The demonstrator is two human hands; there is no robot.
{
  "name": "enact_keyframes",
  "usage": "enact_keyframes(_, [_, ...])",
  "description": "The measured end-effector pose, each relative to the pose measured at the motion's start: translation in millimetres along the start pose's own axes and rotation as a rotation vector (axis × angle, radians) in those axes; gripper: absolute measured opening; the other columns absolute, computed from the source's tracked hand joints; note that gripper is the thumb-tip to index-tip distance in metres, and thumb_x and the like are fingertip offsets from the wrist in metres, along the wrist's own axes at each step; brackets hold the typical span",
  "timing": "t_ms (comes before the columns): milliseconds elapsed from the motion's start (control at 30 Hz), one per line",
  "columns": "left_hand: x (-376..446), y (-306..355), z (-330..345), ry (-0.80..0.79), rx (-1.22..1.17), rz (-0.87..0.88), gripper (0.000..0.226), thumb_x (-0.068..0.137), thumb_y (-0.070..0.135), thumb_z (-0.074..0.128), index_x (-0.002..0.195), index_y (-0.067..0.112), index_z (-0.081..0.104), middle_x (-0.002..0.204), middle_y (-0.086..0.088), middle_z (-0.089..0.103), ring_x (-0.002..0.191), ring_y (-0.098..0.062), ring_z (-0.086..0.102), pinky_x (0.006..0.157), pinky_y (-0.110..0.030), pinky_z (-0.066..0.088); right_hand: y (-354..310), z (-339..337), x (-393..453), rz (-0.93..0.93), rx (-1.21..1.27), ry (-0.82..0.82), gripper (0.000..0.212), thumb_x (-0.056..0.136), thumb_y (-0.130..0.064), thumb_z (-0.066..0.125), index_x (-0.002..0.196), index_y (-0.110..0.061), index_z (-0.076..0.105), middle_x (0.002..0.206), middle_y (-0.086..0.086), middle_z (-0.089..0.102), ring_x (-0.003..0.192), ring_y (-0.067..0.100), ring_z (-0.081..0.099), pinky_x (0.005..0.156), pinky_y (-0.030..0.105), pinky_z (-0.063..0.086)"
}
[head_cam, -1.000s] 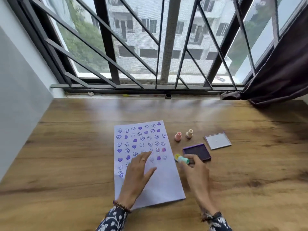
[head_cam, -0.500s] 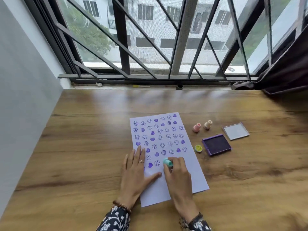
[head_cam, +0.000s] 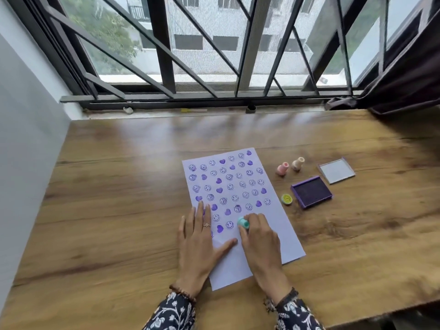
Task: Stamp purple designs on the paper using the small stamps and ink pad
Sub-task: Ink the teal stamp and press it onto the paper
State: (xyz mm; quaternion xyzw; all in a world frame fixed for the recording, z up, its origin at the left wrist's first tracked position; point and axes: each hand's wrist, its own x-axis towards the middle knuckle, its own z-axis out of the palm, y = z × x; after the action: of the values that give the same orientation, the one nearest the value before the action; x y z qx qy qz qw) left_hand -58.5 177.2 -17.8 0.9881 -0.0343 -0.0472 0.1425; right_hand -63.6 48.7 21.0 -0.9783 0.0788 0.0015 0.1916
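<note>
A white paper (head_cam: 273, 225) lies on the wooden table, covered in rows of purple smileys and hearts. My left hand (head_cam: 200, 246) rests flat on the sheet's lower left, fingers spread. My right hand (head_cam: 259, 241) grips a small teal stamp (head_cam: 243, 222) and holds it upright against the paper, below the printed rows. The open purple ink pad (head_cam: 311, 192) sits to the right of the sheet. A yellow stamp (head_cam: 287, 199) lies beside the pad. Two pink stamps (head_cam: 282, 168) (head_cam: 297, 163) stand behind it.
The ink pad's lid (head_cam: 336, 170) lies behind the pad at the right. A barred window (head_cam: 238, 55) runs along the table's far edge, a grey wall (head_cam: 26, 139) closes the left side and a dark curtain (head_cam: 409, 75) hangs at the right.
My right hand carried the teal stamp from beside the ink pad leftward onto the paper and keeps it pressed there. My left hand stays flat on the sheet. The camera view shifted.
</note>
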Motion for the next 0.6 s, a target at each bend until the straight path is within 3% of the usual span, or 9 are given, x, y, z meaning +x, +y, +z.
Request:
enact_keyframes(333, [1.5, -3.6, 6.2, 0.003, -0.027, 0.007, 0.097, 0.068, 0.078, 0.032, 0.138, 0.011, 0.035, 0.145, -0.01, 0.042, 0.131, -0.027, 0.043, 0.107, -0.04, 0.015, -3.6, -15.1, 36.5, -0.013, -0.126, -0.201, 0.016, 0.084, -0.015, 0.051, 0.092, -0.005, 0.06, 0.097, 0.017, 0.067, 0.093, 0.036, 0.061, 0.07, 0.036, 0.046])
enact_keyframes(533, [1.1, -5.1, 8.2, -0.02, -0.04, 0.009, 0.097, 0.069, 0.079, 0.03, 0.138, 0.011, 0.034, 0.146, -0.008, 0.041, 0.132, -0.025, 0.041, 0.109, -0.04, 0.015, -2.4, -13.6, 39.1, -0.055, -0.121, -0.217, 0.01, 0.08, -0.01, 0.05, 0.084, -0.003, 0.057, 0.09, 0.019, 0.065, 0.087, 0.038, 0.06, 0.061, 0.032, 0.033])
enact_keyframes(600, [0.8, -4.8, 7.7, -0.016, -0.044, 0.005, 0.097, 0.068, 0.079, 0.03, 0.138, 0.011, 0.035, 0.146, -0.008, 0.042, 0.132, -0.025, 0.042, 0.108, -0.04, 0.015, -0.5, -14.5, 38.9, -0.059, -0.104, -0.221, 0.01, 0.08, -0.012, 0.051, 0.085, -0.005, 0.057, 0.091, 0.017, 0.065, 0.088, 0.037, 0.06, 0.061, 0.032, 0.034])
